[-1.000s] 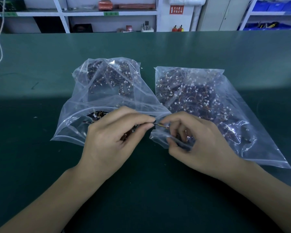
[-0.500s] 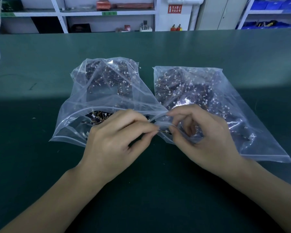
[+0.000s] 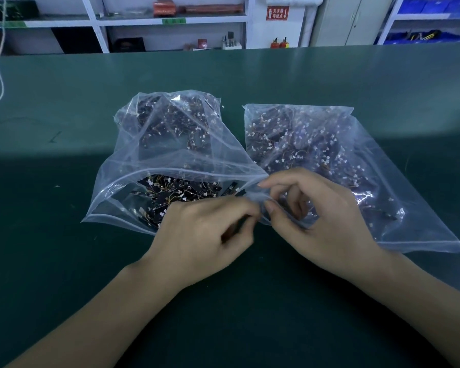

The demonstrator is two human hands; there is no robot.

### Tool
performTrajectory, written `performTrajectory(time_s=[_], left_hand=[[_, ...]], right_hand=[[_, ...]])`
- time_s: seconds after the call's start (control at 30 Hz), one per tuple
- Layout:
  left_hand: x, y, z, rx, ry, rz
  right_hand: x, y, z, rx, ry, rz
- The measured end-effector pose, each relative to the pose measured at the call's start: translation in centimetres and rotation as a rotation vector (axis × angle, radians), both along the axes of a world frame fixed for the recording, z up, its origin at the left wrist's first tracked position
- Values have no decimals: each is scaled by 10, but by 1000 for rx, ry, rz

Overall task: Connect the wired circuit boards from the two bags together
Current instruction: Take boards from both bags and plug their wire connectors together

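Note:
Two clear zip bags lie side by side on the green table. The left bag has its mouth open toward me, showing several small black wired circuit boards with white connectors. The right bag is packed with more of them. My left hand sits in front of the open mouth with its fingers curled, blurred, around a small dark piece that is mostly hidden. My right hand rests on the right bag's near corner. Its thumb and fingers are curled toward the left fingertips, and what they pinch is hidden.
A white cord hangs at the far left over the table. Shelving and blue bins stand behind the table's far edge. Bare green mat lies between my forearms.
The fingertips of both hands have come together. The short wire seen between them a second ago is no longer visible. My left hand slid slightly down, uncovering more of the open bag's boards.

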State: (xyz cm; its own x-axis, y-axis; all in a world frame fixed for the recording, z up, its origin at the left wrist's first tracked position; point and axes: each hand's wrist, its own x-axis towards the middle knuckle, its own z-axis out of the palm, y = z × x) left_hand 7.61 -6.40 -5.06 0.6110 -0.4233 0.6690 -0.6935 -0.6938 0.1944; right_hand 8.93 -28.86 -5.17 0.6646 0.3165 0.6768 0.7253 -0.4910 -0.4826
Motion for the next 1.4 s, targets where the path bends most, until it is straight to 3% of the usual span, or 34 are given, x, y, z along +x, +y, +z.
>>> performTrajectory(time_s=[0.1, 0.27, 0.6, 0.97, 1.13, 1.4], left_hand=[[1, 13, 3, -110, 128, 52], [10, 26, 5, -29, 73, 314], [13, 27, 1, 34, 181, 280], [11, 25, 2, 82, 189, 394], [11, 26, 2, -30, 173, 356], [6, 22, 3, -171, -14, 120]], right_hand=[[0, -1, 1, -8, 24, -9], [-3, 0, 0, -44, 60, 2], [-3, 0, 0, -74, 93, -19], [-3, 1, -1, -79, 109, -22], [-4, 1, 0, -80, 125, -28], [-2, 0, 0, -24, 122, -56]])
